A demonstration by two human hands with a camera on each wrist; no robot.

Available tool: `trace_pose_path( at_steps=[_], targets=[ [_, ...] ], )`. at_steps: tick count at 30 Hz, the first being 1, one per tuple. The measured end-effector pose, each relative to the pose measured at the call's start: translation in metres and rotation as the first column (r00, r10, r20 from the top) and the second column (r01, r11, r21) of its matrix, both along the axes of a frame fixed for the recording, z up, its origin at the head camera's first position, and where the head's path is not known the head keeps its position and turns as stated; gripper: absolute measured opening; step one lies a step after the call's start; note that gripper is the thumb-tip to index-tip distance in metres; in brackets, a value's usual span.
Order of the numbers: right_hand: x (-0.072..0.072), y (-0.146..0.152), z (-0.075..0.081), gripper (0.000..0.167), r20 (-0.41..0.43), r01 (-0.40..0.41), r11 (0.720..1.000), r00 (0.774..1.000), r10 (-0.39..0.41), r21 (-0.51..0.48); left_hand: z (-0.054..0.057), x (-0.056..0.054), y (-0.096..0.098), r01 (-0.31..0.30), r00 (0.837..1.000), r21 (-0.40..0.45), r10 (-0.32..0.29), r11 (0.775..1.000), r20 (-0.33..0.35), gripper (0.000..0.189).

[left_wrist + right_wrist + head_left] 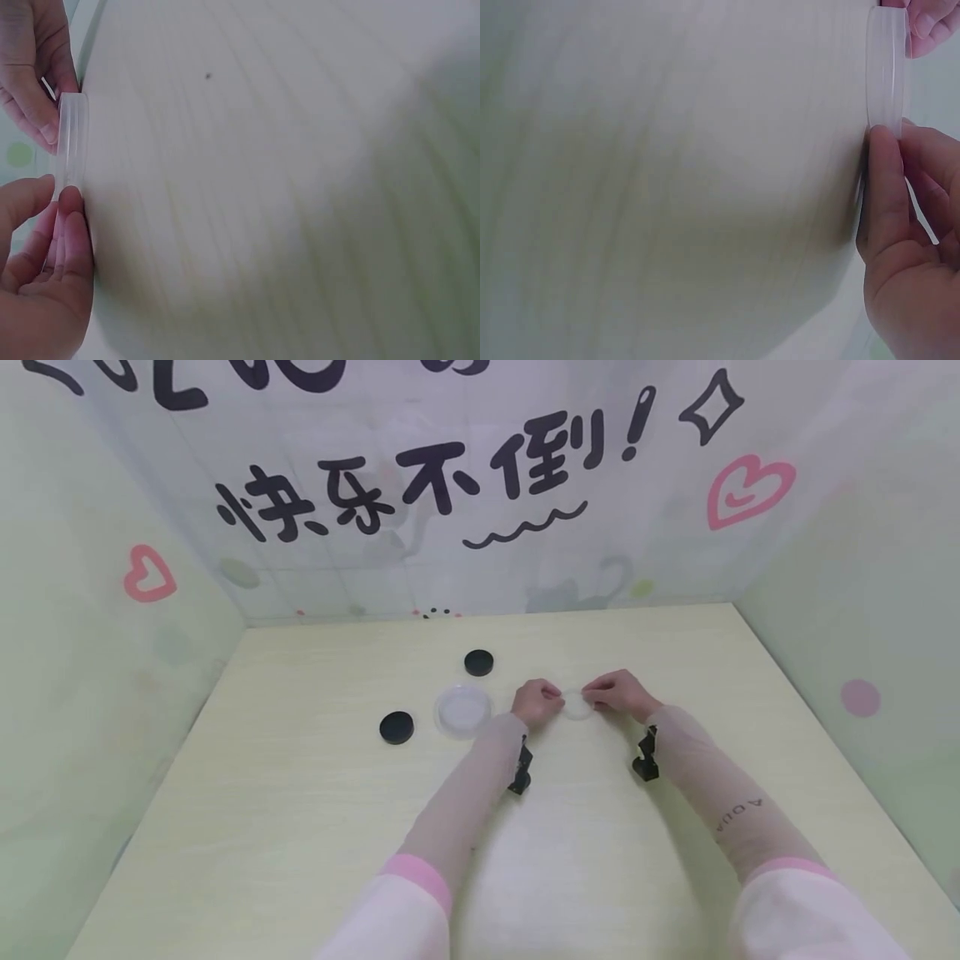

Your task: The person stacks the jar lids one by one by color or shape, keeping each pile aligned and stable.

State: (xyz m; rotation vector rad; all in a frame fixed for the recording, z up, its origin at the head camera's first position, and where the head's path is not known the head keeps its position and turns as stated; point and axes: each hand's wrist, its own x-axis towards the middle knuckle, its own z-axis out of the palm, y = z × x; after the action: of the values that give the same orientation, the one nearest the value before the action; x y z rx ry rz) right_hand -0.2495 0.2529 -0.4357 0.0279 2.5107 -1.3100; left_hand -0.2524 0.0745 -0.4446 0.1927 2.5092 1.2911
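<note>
A small clear petri dish (578, 705) lies low over the table between the two hands, right of the middle in the head view. My left hand (537, 703) pinches its left edge with thumb and fingertips. From the opposite side, my right hand (621, 692) grips the right edge between thumb and fingers. Seen side-on in the left wrist view, the dish (72, 139) has a layered, see-through rim. The right wrist view shows the dish wall (886, 67) standing between the fingertips of both hands.
A larger clear round dish (463, 711) sits left of the left hand. One black round disc (478, 662) lies behind it, and another black disc (396, 727) lies to its left. The pale wooden table (300, 827) is walled by printed sheets at the back and sides.
</note>
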Motion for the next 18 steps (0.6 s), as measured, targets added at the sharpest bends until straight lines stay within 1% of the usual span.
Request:
trace_pose_path(
  at_steps=[4,9,11,18],
  targets=[
    [0.000,-0.005,0.001,0.026,-0.008,-0.002,1.000,1.000,0.002,0.009,-0.002,-0.001,-0.004,-0.007,1.000,0.000,0.007,1.000,-0.017,0.018],
    [-0.001,-0.008,0.001,0.027,-0.020,-0.024,1.000,1.000,0.024,0.000,-0.002,-0.002,-0.007,-0.013,1.000,-0.003,0.013,1.000,-0.016,0.017],
    [-0.001,-0.010,0.001,0.026,-0.014,-0.016,1.000,1.000,0.017,0.005,-0.002,-0.002,-0.008,-0.017,1.000,-0.002,0.017,1.000,-0.020,0.017],
    [0.002,-0.014,0.005,0.024,-0.012,-0.014,0.999,1.000,0.015,0.034,-0.001,0.002,-0.011,-0.028,0.999,0.005,0.028,1.000,-0.045,0.016]
  ],
)
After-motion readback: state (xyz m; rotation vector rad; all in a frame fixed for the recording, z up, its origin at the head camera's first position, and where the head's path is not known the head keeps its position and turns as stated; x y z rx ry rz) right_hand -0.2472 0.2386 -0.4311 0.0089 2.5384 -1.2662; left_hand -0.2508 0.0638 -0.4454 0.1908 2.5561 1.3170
